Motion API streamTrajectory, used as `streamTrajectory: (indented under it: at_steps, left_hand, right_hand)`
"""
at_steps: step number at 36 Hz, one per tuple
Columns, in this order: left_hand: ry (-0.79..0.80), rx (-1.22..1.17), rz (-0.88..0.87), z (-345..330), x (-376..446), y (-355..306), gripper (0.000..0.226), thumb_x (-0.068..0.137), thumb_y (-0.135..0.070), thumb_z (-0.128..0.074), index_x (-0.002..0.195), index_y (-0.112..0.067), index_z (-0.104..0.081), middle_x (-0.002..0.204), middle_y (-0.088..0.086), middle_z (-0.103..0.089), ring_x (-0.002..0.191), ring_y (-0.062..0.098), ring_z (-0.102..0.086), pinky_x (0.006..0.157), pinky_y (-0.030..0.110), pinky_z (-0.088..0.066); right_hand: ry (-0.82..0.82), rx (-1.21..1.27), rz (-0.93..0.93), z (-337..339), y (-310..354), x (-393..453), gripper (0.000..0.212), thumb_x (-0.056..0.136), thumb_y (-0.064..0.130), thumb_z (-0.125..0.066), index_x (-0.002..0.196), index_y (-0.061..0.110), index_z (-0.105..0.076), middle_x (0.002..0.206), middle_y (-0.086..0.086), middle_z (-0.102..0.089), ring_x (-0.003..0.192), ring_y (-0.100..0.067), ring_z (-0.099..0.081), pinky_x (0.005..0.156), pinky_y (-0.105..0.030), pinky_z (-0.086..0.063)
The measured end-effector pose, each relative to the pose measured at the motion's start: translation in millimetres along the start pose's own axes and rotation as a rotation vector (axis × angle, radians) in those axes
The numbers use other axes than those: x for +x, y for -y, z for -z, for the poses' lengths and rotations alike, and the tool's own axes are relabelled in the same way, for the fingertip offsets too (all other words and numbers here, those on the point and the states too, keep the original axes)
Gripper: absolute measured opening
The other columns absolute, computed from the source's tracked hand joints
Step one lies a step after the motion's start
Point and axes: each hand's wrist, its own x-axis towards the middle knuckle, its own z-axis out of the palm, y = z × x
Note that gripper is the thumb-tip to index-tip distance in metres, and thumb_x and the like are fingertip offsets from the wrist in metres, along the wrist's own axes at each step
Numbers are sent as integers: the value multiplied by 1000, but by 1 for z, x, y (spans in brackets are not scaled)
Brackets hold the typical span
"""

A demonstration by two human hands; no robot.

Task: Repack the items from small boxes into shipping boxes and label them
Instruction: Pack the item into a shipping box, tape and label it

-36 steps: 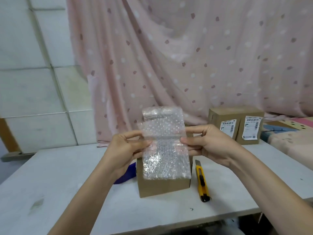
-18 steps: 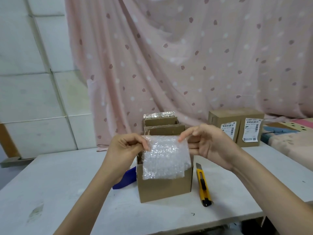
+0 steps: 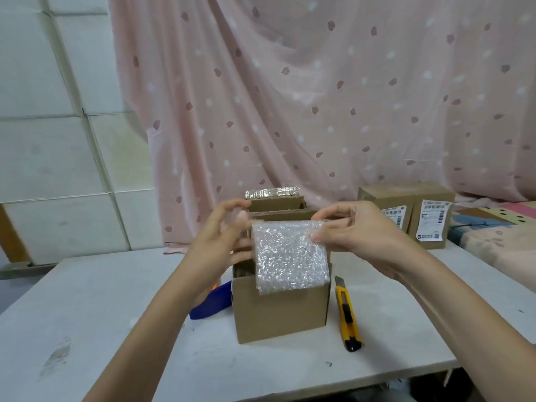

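A folded sheet of bubble wrap (image 3: 290, 256) hangs over the front of an open brown shipping box (image 3: 281, 311) in the middle of the white table (image 3: 101, 300). My right hand (image 3: 356, 230) pinches the wrap's top right corner. My left hand (image 3: 223, 236) is at the wrap's left edge. Its lower fingers hold that edge, and its upper fingers are lifted and blurred. What lies inside the box is hidden by the wrap. Behind it stands a second small box (image 3: 275, 203) with a taped flap.
A yellow utility knife (image 3: 348, 314) lies right of the box. A blue object (image 3: 211, 303) lies left of it, partly under my left arm. Two labelled boxes (image 3: 406, 210) stand at the back right beside patterned bedding (image 3: 493, 236). A pink curtain (image 3: 319, 97) hangs behind.
The bubble wrap was held up as a tall sheet; it is now folded in half and lower, in front of the box opening. My left hand's upper fingers have lifted off it.
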Motion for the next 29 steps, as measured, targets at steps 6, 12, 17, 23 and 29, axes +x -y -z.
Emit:
streamTrajectory:
  at_steps: [6,12,17,23,29]
  left_hand:
    - [-12,147,-44,-10,6,1,38,85,-17,-77,120,-24,-66,87,-5,-78,86,10,-74,91,32,-58]
    - [-154,21,-151,-13,17,8,44,80,-10,-80,121,-19,-66,77,-4,-76,82,8,-74,70,16,-55]
    - [-131,59,-192,-12,17,15,46,81,-13,-79,123,-23,-64,61,-10,-68,74,4,-71,70,14,-54]
    - [-49,313,-232,16,19,33,57,83,-61,-67,136,-55,-48,132,-22,-61,127,-7,-50,97,12,-45]
    - [236,587,-67,43,8,68,79,67,-70,-70,139,-59,-39,145,-36,-39,137,-11,-33,117,40,-32]
  right_hand:
    - [-50,41,69,-7,6,5,26,81,9,-82,104,14,-70,86,-5,-78,85,-17,-75,77,-26,-58]
    - [50,121,-16,-16,6,6,18,89,27,-72,104,23,-63,75,15,-74,74,1,-72,73,-19,-57]
    - [123,2,16,-15,3,7,15,85,17,-79,98,17,-70,71,9,-74,73,-4,-72,75,-21,-57]
    - [-260,-264,179,-10,-2,20,13,80,18,-80,87,19,-69,78,6,-65,72,-9,-61,74,-25,-51]
    - [-163,-581,252,-11,2,28,11,76,23,-73,77,28,-63,70,11,-60,65,-5,-53,63,-26,-45]
